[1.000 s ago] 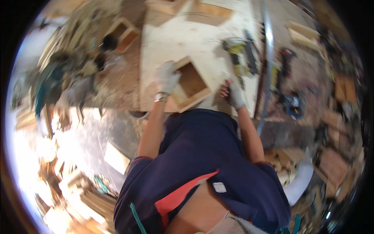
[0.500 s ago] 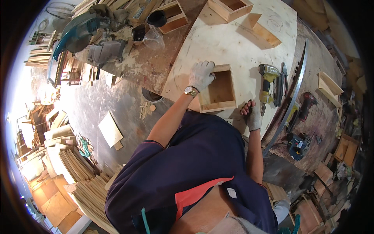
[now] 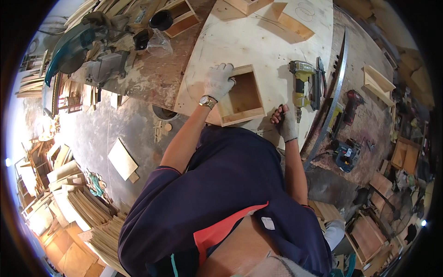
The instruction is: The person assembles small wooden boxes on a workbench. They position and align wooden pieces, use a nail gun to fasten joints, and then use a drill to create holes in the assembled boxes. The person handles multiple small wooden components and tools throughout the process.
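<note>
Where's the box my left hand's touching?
The box is upper-middle in the head view, on the pale board between your left hand and right hand.

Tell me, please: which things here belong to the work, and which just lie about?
Probably in the work:
wooden box, left hand on its rim
pale board under it
yellow tool near the right hand

Seemingly lying about:
red drill
blue power tool
plastic bag
</note>
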A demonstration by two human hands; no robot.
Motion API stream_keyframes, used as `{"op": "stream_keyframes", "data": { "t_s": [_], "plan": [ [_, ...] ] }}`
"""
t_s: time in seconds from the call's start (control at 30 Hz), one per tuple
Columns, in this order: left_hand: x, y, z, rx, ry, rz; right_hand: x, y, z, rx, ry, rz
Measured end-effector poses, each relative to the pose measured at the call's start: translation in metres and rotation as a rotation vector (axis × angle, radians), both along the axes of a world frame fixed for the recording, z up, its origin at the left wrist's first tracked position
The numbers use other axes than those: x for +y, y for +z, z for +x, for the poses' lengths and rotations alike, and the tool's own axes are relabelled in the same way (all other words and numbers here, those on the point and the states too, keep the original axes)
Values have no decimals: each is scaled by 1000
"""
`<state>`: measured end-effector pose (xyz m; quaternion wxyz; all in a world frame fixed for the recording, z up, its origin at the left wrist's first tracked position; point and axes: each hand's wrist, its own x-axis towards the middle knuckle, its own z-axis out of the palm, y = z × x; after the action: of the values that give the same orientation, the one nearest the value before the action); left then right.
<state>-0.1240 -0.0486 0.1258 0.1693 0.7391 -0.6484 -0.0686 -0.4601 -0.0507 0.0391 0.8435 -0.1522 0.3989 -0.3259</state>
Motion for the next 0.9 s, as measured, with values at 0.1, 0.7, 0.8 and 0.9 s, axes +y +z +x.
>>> {"op": "stream_keyframes", "data": {
  "t_s": [0.1,0.7,0.8,0.9],
  "plan": [
    [0,0,0,6,-9,-13,-2,3,1,5,12,-4],
    [-1,6,-3,-56,20,69,-1,3,3,40,3,25],
    [0,6,-3,-49,21,57,0,3,4,50,1,25],
    [0,5,-3,-26,27,65,-1,3,4,49,0,35]
  ]
}}
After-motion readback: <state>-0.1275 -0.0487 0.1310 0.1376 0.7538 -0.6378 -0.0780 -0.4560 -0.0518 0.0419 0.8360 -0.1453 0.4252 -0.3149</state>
